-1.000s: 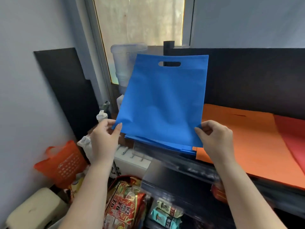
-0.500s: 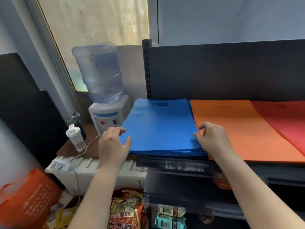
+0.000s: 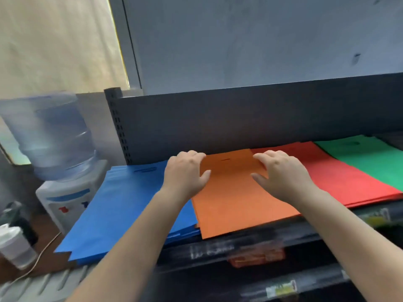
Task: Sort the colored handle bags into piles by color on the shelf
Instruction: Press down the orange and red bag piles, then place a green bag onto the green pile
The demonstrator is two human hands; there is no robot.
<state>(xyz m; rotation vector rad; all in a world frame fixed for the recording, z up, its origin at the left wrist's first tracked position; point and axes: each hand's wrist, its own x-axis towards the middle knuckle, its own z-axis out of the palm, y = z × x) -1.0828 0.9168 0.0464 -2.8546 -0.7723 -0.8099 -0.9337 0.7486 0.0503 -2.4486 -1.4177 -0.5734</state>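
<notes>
Four flat piles of handle bags lie side by side on the dark shelf (image 3: 218, 247): blue (image 3: 117, 203) at the left, then orange (image 3: 231, 203), red (image 3: 340, 179) and green (image 3: 370, 164). My left hand (image 3: 185, 173) rests at the left edge of the orange pile, where it meets the blue one, fingers bent forward. My right hand (image 3: 283, 175) lies on the right part of the orange pile, fingers spread and relaxed. Neither hand grips a bag. The blue pile overhangs the shelf's left end.
A water dispenser (image 3: 63, 199) with a clear bottle (image 3: 48, 136) stands left of the shelf. A white cup (image 3: 15, 245) and a cable sit lower left. The shelf's dark back panel (image 3: 239, 118) rises behind the piles. Lower shelves with labels lie below.
The blue bag was laid flat on the blue pile and let go. Both hands then moved right and forward onto the orange pile. The view swung right, revealing the green pile.
</notes>
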